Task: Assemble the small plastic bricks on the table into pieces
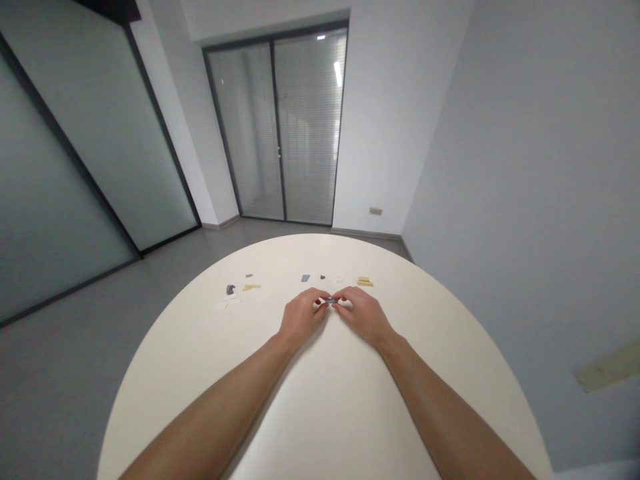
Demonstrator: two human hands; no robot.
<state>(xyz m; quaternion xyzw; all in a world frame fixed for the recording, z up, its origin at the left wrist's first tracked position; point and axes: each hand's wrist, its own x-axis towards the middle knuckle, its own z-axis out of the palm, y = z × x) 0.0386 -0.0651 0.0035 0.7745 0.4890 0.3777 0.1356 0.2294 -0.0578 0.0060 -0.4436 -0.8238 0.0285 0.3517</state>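
Observation:
Between my two hands is a small grey-blue piece (331, 301), too small for me to name its kind. My left hand (306, 312) pinches its left end, and my right hand (363, 312) pinches its right end with thumb and finger. The fingers cover most of it. Just beyond the hands on the table lie a blue-grey flat piece (305, 278), a few tiny black bits (323, 277) and some clear pieces (339, 280). Yellow strips (365, 281) rest past my right hand.
A round white table (330, 413) carries everything. Farther left on it are black pieces (231, 290), more yellow strips (251, 287) and a small grey piece (249, 275). Behind stand a glass door (310, 133) and white walls, with frosted panels (95, 113) at the left.

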